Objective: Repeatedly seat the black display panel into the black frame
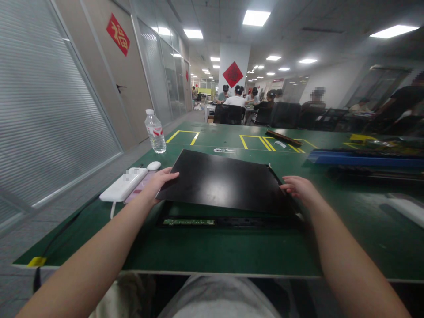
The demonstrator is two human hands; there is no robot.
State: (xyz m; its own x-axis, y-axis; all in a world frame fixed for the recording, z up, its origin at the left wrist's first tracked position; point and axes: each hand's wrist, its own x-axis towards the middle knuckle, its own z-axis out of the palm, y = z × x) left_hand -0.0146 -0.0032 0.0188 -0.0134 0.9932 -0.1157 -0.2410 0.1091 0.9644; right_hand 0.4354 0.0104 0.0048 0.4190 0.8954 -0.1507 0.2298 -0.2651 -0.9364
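Observation:
A flat, glossy black panel (215, 183), like a display screen, is tilted with its left side raised over the green table. My left hand (163, 180) grips its left edge, thumb on top and fingers underneath. Under the panel lies a dark frame (251, 222), mostly hidden, with a green circuit board strip (188, 222) along its near side. My right hand (300, 189) is at the right edge of the panel and frame, fingers apart and loosely bent. Whether its fingertips touch the edge is hard to tell.
A water bottle (155, 132), a white power strip (122, 185) and a white mouse-like object (154, 166) stand on the left. A dark bar (283, 138) lies at the back. Blurred blue strips (364, 158) and a white object (407, 210) lie on the right. People sit beyond the table.

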